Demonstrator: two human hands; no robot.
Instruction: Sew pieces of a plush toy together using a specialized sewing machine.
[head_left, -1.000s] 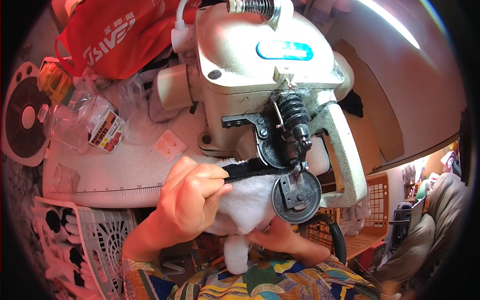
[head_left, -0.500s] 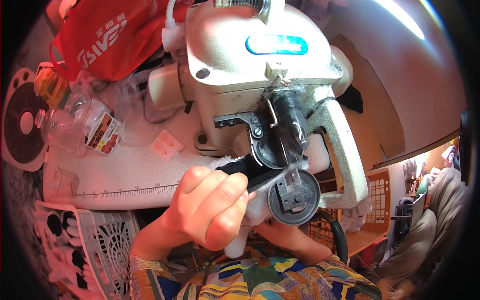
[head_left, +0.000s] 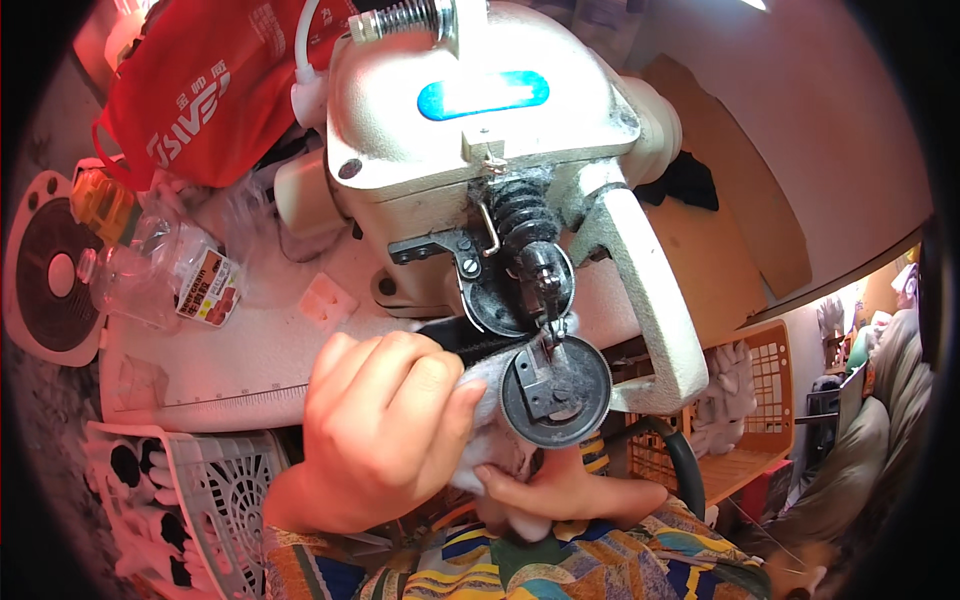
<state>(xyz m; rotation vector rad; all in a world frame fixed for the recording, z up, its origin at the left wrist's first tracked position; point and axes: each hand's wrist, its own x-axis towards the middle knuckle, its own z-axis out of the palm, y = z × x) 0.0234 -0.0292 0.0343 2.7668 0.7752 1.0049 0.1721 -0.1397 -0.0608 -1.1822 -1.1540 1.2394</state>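
Observation:
A cream-coloured industrial sewing machine (head_left: pixel 480 120) stands before me, with a round dark feed disc (head_left: pixel 556 391) at its front. A soft piece of white plush fabric (head_left: pixel 487 400) with a black part (head_left: pixel 462 338) lies against the disc's left edge. My left hand (head_left: pixel 385 420) is closed on this fabric, left of the disc; its fingertips are partly hidden. Below the disc, my right hand (head_left: pixel 550 488) grips the hanging lower part of the fabric, the thumb showing on top and the other fingers mostly covered.
At lower left stands a white plastic basket (head_left: pixel 215 495) with white and black fuzzy pieces. An orange crate (head_left: pixel 765 385) is at right. A red bag (head_left: pixel 200 110), a clear plastic jar (head_left: pixel 150 270) and a small fan-like disc (head_left: pixel 50 270) lie at left.
The whole view has shifted, so the machine sits farther left. My right hand has come up beside the fabric and its thumb now shows. Less of the black part is visible.

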